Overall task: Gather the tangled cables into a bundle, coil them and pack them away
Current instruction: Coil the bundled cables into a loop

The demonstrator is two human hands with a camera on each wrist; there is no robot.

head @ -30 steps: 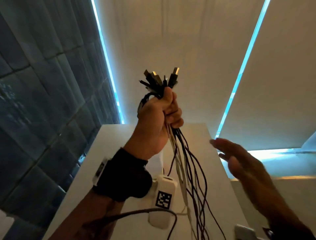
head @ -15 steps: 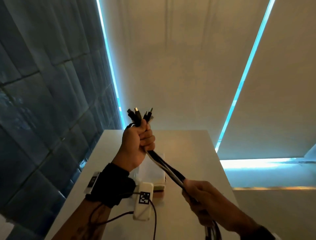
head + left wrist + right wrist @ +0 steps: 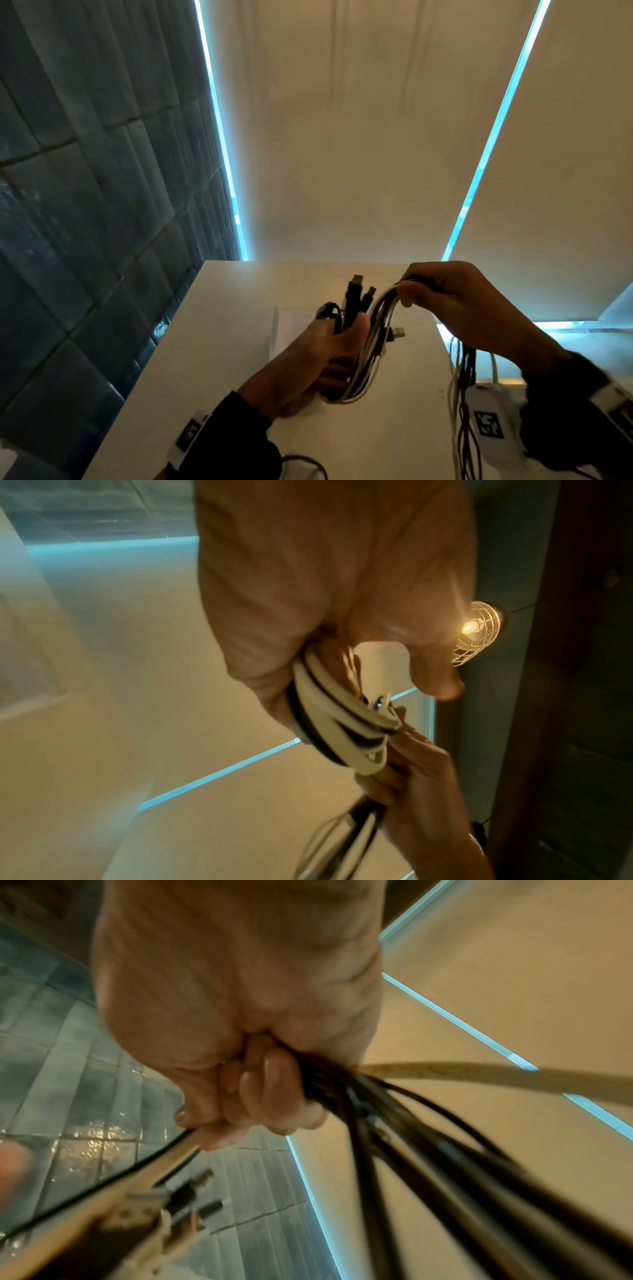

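Note:
A bundle of black and white cables [image 3: 371,346] is held over the white table [image 3: 239,342]. My left hand [image 3: 329,356] grips the bundle low, with several plug ends [image 3: 358,294] sticking up past the thumb. My right hand [image 3: 442,291] grips the same cables higher and to the right, bending them into a loop between the hands. The loose tails [image 3: 462,404] hang down below the right wrist. In the left wrist view the white and black strands [image 3: 339,723] curve out of the left fist [image 3: 342,631] to the right hand [image 3: 414,772]. The right wrist view shows the fist [image 3: 246,1091] closed round dark cables [image 3: 394,1137].
A flat white packet or sheet [image 3: 291,325] lies on the table behind the left hand. A dark tiled wall [image 3: 85,205] stands to the left, pale blinds [image 3: 342,137] ahead. A lit wire-cage lamp [image 3: 474,631] shows in the left wrist view. The table's right edge [image 3: 442,339] is close.
Both hands have dropped lower over the table. The right hand, open a second ago, then gripping the cables low, has swung up and over, folding the cables into a loop beside the left hand.

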